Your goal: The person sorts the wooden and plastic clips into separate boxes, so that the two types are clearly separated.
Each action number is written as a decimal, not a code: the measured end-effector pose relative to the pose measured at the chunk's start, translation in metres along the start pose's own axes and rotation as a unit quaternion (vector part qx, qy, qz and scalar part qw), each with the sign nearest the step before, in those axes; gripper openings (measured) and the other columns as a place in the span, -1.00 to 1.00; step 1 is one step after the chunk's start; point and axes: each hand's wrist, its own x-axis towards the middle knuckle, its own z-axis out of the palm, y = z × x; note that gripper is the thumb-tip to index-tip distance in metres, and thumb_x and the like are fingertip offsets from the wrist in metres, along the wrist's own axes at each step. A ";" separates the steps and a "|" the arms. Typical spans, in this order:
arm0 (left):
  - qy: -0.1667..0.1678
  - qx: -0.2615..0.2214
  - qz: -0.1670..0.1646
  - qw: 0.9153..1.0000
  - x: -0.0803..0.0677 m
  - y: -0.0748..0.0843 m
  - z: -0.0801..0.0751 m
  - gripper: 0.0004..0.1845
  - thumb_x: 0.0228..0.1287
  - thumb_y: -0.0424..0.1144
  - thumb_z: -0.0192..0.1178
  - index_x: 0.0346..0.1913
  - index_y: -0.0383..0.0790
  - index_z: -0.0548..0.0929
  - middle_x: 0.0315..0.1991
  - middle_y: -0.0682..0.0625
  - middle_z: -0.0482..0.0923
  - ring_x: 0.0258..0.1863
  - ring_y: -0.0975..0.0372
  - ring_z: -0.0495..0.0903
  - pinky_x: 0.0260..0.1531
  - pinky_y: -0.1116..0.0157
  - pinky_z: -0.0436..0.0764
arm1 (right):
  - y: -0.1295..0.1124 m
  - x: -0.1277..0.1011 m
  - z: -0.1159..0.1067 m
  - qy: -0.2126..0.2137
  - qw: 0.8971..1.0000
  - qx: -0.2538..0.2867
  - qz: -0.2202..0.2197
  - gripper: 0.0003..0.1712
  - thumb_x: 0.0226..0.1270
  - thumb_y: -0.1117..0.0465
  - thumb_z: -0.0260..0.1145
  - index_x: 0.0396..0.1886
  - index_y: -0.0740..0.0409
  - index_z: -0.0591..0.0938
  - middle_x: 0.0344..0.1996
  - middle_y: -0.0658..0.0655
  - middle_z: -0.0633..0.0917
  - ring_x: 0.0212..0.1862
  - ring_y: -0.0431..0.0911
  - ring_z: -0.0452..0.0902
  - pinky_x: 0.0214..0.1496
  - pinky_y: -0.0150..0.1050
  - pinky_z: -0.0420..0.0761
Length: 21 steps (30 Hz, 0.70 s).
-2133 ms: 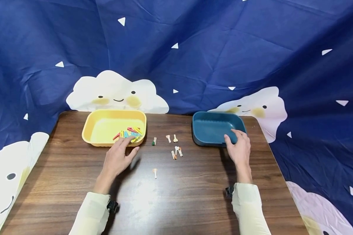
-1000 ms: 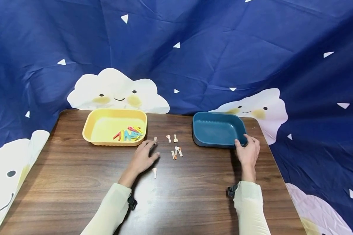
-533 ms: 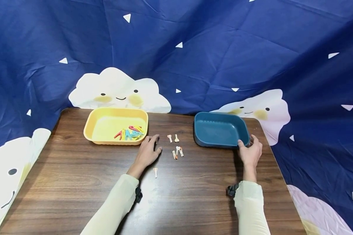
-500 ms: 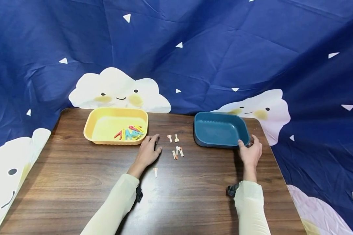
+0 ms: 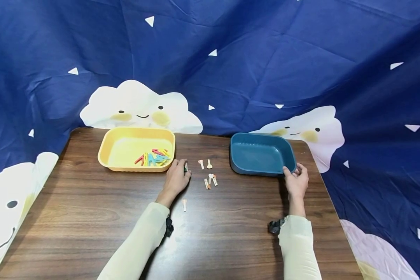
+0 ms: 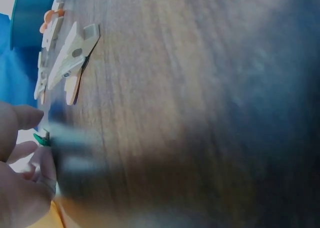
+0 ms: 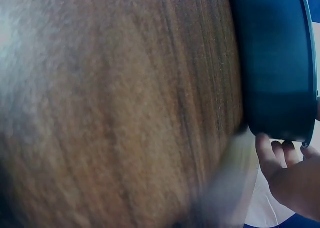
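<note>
Your left hand (image 5: 176,179) sits mid-frame in the head view, fingers curled around a small clip with a green tip (image 5: 186,168), just right of the yellow tray (image 5: 106,157). The left wrist view shows the same green end (image 6: 41,138) peeking out between your fingertips, low on the left edge, though blur hides how firm the pinch is. Your right hand (image 5: 295,182) grips the near right corner of the blue tray (image 5: 238,168), fingers hooked over its rim; the right wrist view confirms the fingers (image 7: 272,155) wrapped under the tray's edge at lower right.

You appear to be at the pick-up step: one clip taken from the loose group on the table (image 5: 73,217). Other pale clips (image 5: 210,181) lie between the two trays, and one more (image 5: 184,205) lies nearer you, below your left hand. Coloured clips (image 5: 153,158) already lie in the yellow tray.

The next move likely calls for lifting the clip clear and carrying it over a tray rim; which tray it goes to, you cannot tell from here.
</note>
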 end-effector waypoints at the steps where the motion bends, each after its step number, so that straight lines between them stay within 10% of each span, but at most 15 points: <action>1: 0.004 0.000 -0.002 1.000 0.001 0.000 0.000 -0.49 0.35 -0.31 0.31 0.32 -0.35 0.50 0.03 -0.25 0.49 -0.07 -0.10 0.56 0.03 0.00 0.57 | 0.000 0.000 0.000 -0.002 1.000 0.011 0.005 -0.28 0.36 0.15 0.39 0.45 0.20 0.38 0.22 0.24 0.49 0.10 -0.10 0.44 0.06 -0.40 0.51; 10: 0.025 -0.001 -0.008 1.000 0.001 0.001 0.001 -0.60 0.33 -0.40 0.28 0.20 -0.33 0.56 -0.07 -0.20 0.50 -0.13 -0.07 0.57 -0.02 0.02 0.58 | 0.001 0.002 0.003 -0.028 0.986 0.145 0.076 -0.30 0.37 0.23 0.41 0.43 0.17 0.32 0.08 0.07 0.51 -0.09 -0.29 0.52 -0.02 -0.27 0.70; 21: 0.043 -0.023 0.018 0.999 -0.004 -0.003 0.002 -0.64 0.25 -0.47 0.31 0.12 -0.27 0.64 -0.22 -0.16 0.57 -0.20 -0.02 0.57 -0.09 0.01 0.56 | 0.006 0.002 0.007 -0.022 0.978 0.186 0.093 -0.37 0.35 0.24 0.43 0.35 0.18 0.39 -0.05 0.01 0.51 -0.06 -0.23 0.51 0.02 -0.18 0.70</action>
